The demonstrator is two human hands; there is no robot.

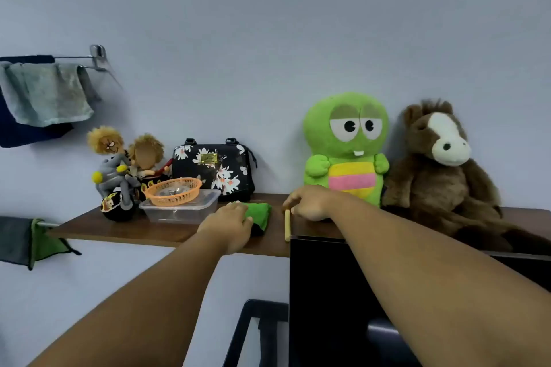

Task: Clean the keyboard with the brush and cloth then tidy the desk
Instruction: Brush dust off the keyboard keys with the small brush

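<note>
A folded green cloth (260, 213) lies on the brown wall shelf (125, 231). My left hand (231, 225) lies over its near left side with the fingers curled on it. To the right, a thin yellow brush handle (287, 226) lies on the shelf, pointing toward me. My right hand (310, 202) sits at its far end with curled fingers closed on that end; the bristles are hidden. No keyboard is in view.
On the shelf stand a clear plastic box (182, 210) holding an orange basket (174, 191), two dolls (119, 176), a floral bag (214, 170), a green plush (346, 149) and a brown horse plush (438, 170). A black monitor (328, 301) rises below my right arm. Towels (44, 95) hang at left.
</note>
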